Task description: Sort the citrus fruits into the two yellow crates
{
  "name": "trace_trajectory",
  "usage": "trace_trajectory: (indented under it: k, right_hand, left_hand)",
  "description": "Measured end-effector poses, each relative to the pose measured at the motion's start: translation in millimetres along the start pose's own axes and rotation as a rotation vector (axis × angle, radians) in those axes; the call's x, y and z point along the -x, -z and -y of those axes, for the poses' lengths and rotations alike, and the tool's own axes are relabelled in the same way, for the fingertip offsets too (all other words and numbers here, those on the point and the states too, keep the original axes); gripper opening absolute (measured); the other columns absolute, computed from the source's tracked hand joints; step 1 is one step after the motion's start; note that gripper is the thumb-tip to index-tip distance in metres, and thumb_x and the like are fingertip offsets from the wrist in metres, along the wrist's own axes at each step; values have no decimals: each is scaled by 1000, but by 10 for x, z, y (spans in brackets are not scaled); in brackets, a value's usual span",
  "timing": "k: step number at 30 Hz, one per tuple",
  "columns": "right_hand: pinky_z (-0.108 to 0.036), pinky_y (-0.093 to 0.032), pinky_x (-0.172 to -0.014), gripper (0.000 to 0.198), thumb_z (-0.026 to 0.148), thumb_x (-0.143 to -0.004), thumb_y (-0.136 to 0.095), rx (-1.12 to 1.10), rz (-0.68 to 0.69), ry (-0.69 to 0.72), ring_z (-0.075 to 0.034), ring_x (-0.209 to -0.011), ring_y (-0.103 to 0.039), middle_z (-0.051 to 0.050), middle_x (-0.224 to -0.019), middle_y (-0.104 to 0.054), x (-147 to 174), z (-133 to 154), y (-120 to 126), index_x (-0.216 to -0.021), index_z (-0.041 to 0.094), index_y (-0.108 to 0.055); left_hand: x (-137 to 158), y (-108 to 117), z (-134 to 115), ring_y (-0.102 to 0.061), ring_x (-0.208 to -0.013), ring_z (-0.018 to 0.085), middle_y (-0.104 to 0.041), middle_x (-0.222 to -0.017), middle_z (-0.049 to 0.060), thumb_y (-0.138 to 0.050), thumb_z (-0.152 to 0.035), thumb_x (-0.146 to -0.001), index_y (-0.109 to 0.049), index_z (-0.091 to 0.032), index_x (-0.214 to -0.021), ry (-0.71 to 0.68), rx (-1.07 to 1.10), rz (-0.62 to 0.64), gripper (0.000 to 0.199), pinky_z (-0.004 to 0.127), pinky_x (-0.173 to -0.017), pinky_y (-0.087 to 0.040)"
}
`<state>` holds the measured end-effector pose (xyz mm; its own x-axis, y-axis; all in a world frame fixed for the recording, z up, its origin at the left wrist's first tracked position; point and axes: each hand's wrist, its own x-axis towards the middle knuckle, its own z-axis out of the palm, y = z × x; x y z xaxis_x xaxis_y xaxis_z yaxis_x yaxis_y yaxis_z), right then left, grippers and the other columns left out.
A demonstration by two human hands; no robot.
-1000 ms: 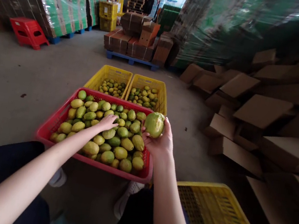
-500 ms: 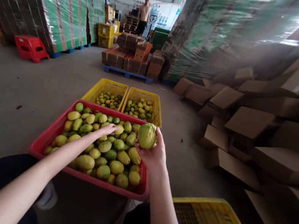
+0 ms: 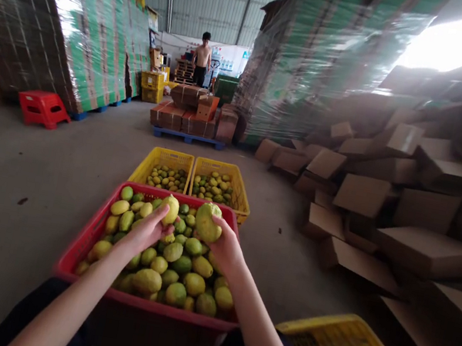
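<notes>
My left hand (image 3: pixel 151 228) is closed around a yellow lemon (image 3: pixel 170 210), held up over the red crate (image 3: pixel 89 230). In my right hand (image 3: pixel 225 245) is a larger, bumpy green-yellow lemon (image 3: pixel 207 222), gripped between thumb and fingers. The two fruits are side by side with a gap between them. Below them the crate is filled with several green and yellow lemons (image 3: pixel 148 281), some hidden under my hands and forearms.
Two yellow crates (image 3: pixel 135 171) with smaller lemons stand just behind the red one. Another yellow crate (image 3: pixel 348 320) is at my lower right. Cardboard boxes (image 3: pixel 361 195) lie heaped on the right. Farther back are a red stool (image 3: pixel 44 108), a loaded blue pallet (image 3: pixel 188 137) and a standing person (image 3: pixel 202 59).
My left hand has lifted a yellow lemon from the crate. My right hand has moved left with its lemon and turned it. The view has tilted up.
</notes>
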<state>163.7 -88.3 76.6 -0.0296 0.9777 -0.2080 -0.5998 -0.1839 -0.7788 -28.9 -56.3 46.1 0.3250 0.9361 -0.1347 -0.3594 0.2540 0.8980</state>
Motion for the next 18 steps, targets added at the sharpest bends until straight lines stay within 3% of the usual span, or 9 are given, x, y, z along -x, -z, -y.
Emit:
trace_trajectory:
  k: [4,7,11,14,18]
  right_hand:
    - [-25,-52,-66,33,28,-62,-83,181,-136,316,-16,-72,-65,1,-80,-72,19,-206,52,-89,21,-65]
    - [-27,-53,-72,43,25,-59,-85,337,-189,519,-16,-80,-65,2,-88,-70,9,-332,54,-96,24,-62]
    - [-35,-55,-82,63,25,-54,-88,504,-152,752,-21,-96,-64,-2,-109,-66,1,-401,9,-109,26,-59]
    - [-40,-53,-91,65,32,-60,-86,583,-100,847,-25,-106,-62,-5,-116,-65,40,-404,-14,-118,25,-57]
    - [-43,-50,-97,66,31,-65,-84,657,-81,968,-26,-113,-59,-6,-121,-63,97,-387,-15,-124,26,-55]
  left_hand:
    - [2,58,101,-63,-102,23,-66,-107,8,-74,-63,-62,-56,-24,-106,-170,-111,-87,61,34,-85,-52]
    - [51,64,107,-58,-116,25,-63,-119,7,-78,-56,-62,-57,-26,-111,-329,-212,-170,60,35,-97,-47]
    - [132,13,52,-59,-114,25,-61,-121,7,-82,-45,-63,-60,-24,-112,-529,-293,-129,58,34,-95,-48]
    - [167,-37,18,-61,-106,22,-63,-116,6,-84,-38,-63,-61,-23,-112,-568,-277,-38,56,30,-88,-51]
    - [184,-86,-6,-60,-106,20,-61,-116,5,-85,-31,-63,-64,-24,-111,-619,-323,-10,53,28,-88,-51]
